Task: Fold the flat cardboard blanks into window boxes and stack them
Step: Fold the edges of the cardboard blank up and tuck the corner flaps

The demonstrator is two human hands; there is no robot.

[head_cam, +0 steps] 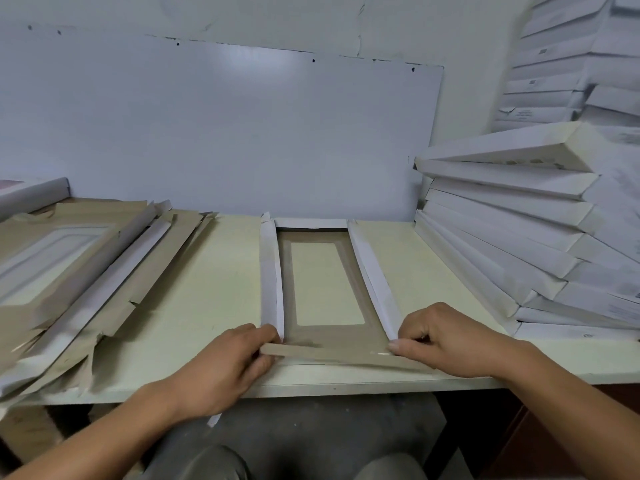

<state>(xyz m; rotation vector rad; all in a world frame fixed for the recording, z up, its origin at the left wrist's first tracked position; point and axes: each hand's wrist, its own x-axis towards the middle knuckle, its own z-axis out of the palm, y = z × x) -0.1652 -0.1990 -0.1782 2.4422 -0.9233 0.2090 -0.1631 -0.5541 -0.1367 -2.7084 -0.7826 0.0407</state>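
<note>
A half-folded window box (325, 336) lies lengthwise on the pale table (207, 289), brown inside up, with a rectangular window in its middle. Its two long white side walls and its far end wall stand up. The near end flap lies low across the table's front edge. My left hand (235, 362) pinches the left end of that flap at the box's near left corner. My right hand (446, 337) pinches the right end at the near right corner. A pile of flat brown-and-white blanks (79, 271) lies fanned out on the left. Folded white boxes (519, 216) are stacked on the right.
A white panel (225, 133) leans on the wall behind the table. A taller stack of white boxes (561, 64) rises at the back right corner. Another white box (31, 194) sits at the far left. My knees show under the table's front edge.
</note>
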